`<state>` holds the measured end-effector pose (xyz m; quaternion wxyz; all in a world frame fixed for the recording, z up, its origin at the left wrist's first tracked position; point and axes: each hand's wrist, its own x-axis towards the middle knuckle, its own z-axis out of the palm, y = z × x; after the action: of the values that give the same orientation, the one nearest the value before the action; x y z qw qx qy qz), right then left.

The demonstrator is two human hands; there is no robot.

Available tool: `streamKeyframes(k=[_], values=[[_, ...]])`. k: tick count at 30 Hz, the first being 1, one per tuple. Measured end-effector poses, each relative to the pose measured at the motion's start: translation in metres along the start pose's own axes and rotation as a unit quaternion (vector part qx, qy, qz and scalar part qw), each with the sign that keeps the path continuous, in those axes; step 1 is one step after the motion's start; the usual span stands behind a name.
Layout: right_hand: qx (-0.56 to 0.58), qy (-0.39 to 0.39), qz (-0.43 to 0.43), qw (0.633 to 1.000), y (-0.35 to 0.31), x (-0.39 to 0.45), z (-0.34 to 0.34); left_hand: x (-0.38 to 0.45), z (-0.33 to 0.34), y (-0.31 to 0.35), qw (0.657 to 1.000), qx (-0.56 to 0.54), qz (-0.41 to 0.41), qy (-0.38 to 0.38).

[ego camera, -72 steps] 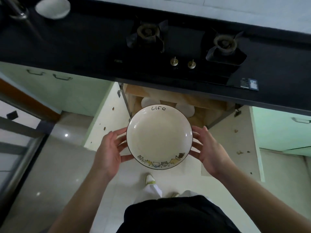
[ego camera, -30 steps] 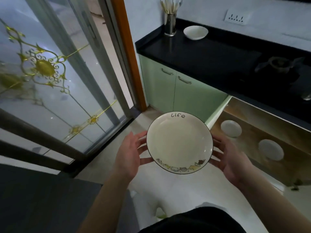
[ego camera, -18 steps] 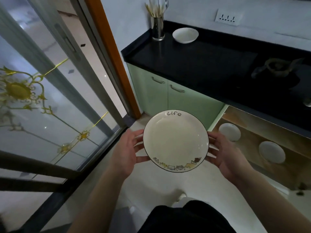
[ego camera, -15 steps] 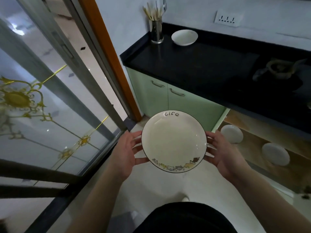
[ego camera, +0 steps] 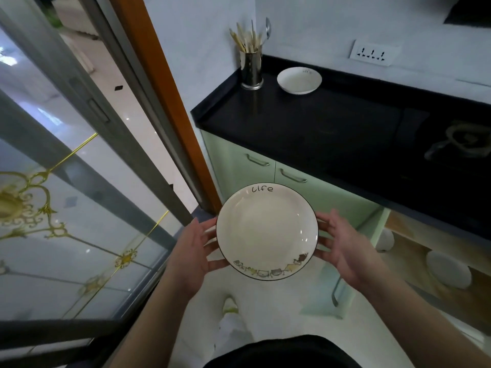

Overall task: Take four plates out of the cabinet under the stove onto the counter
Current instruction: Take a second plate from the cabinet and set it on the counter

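- The plate [ego camera: 267, 231] was in mid-carry, level, in front of the person's waist, short of the counter [ego camera: 305, 120].
- The left hand [ego camera: 192, 251] grasped its left rim and the right hand [ego camera: 342, 248] its right rim; fingers curled beneath, their tips hidden by the plate.
- One plate on the counter [ego camera: 299, 80] already sat beside the utensil holder [ego camera: 251, 66], so this looked like the second of four.
- Next it would need lifting over the counter edge and setting down on bare black surface, probably near the first.
- Two pale discs showed in the open cabinet [ego camera: 414, 251] at right; whether more plates lay there was cut off and blurred.
- The stove [ego camera: 462, 140] was dark and hard to make out.
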<state>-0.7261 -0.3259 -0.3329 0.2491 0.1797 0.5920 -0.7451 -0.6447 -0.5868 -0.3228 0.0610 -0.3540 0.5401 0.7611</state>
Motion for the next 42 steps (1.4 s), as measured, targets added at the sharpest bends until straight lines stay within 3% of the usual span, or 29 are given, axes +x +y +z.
streamKeyframes(k=[12, 23, 33, 42], values=[[0.055, 0.057, -0.002, 0.997, -0.028, 0.063, 0.092, 0.124, -0.048, 0.092, 0.995, 0.011, -0.005, -0.096], [0.094, 0.135, -0.032, 0.986, -0.07, 0.115, 0.032, 0.194, 0.063, 0.134, 0.98, 0.076, -0.027, -0.184], [0.067, 0.129, -0.043, 0.988, -0.13, 0.175, -0.026, 0.25, 0.163, 0.159, 0.973, 0.12, -0.045, -0.191], [0.096, 0.157, -0.006, 0.983, -0.145, 0.243, -0.045, 0.309, 0.202, 0.171, 0.974, 0.113, -0.068, -0.184]])
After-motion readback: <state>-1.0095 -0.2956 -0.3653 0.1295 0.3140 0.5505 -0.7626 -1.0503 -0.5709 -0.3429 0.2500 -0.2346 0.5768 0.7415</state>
